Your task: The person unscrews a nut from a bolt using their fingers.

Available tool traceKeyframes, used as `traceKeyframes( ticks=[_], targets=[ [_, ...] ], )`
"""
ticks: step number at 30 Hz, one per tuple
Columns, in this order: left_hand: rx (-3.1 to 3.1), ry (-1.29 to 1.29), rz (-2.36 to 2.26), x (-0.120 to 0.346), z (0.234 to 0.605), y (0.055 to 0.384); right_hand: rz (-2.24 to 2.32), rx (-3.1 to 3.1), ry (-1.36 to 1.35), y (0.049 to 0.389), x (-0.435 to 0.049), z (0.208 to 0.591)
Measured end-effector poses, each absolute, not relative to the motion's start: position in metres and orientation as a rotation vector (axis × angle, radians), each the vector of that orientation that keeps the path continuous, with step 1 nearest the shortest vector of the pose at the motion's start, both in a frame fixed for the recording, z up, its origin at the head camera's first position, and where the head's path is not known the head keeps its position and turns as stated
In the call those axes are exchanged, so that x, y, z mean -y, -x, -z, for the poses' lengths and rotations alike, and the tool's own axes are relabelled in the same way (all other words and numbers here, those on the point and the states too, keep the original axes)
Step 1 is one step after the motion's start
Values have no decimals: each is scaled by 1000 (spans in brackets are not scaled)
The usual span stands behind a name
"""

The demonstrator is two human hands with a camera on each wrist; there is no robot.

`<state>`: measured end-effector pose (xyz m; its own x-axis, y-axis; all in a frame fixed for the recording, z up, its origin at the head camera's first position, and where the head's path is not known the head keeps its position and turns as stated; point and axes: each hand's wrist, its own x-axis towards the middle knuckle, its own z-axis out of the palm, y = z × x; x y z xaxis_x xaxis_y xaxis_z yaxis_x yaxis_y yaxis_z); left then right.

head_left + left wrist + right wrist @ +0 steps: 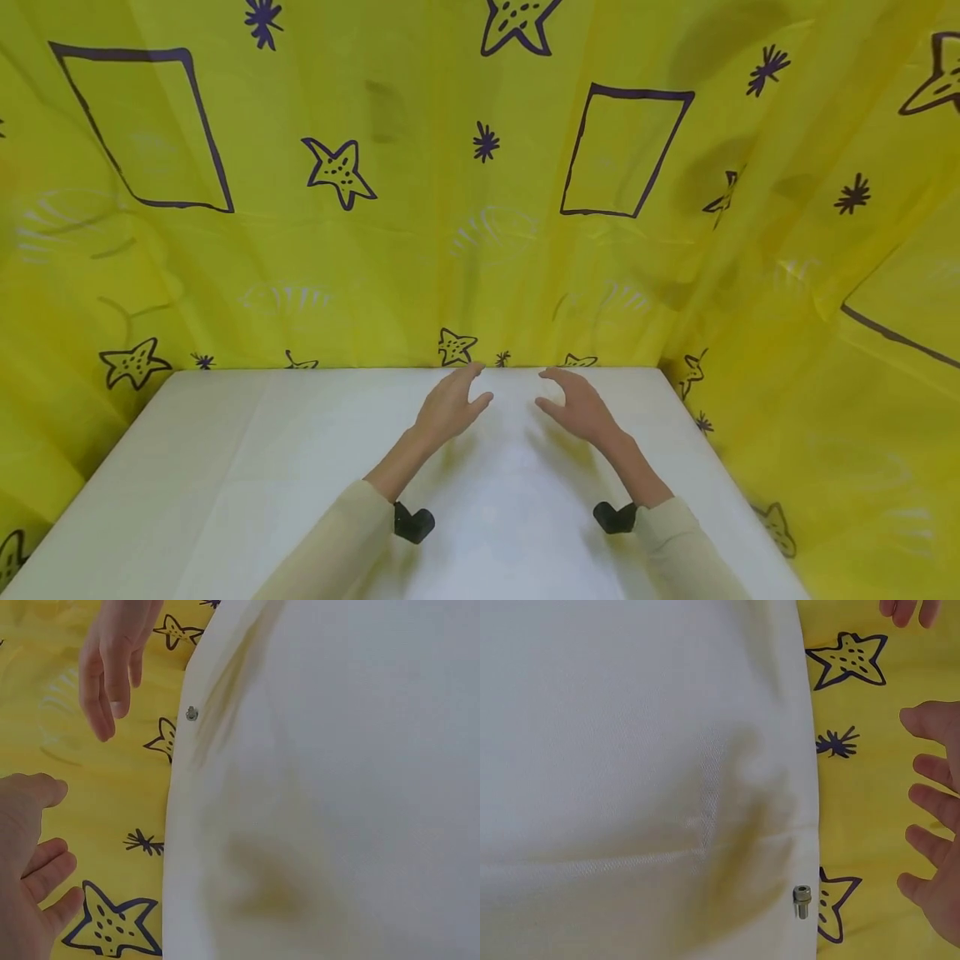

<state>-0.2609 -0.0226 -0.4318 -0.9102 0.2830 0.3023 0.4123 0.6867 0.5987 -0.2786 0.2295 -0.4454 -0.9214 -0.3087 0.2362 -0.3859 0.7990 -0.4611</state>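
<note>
In the head view my left hand (448,404) hovers over the far part of the white table (300,467), thumb and fingers spread apart and holding nothing. Facing it across a gap, my right hand (583,407) has its fingers loosely bent, also with nothing in them. A small silver socket-head bolt (802,901) is on the white cloth close to the table's far edge, nearer my right hand. The left wrist view shows the same bolt (192,713) at the edge, below and right of the right hand's fingers (116,675). In the head view the bolt does not show.
A yellow curtain (420,275) with dark starfish and frame drawings hangs behind the table and along both sides. Each wrist carries a black camera mount (414,523). Soft shadows of both arms fall on the cloth.
</note>
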Motion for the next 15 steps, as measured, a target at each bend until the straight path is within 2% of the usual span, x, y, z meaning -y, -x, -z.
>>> traceKeyframes(
  ticks=[11, 15],
  targets=[
    [2699, 602, 1208, 0, 432, 291, -1051, 2898, -397, 287, -252, 439],
    [2666, 579, 1300, -9, 437, 297, -1111, 2891, -416, 292, -261, 441]
  ],
)
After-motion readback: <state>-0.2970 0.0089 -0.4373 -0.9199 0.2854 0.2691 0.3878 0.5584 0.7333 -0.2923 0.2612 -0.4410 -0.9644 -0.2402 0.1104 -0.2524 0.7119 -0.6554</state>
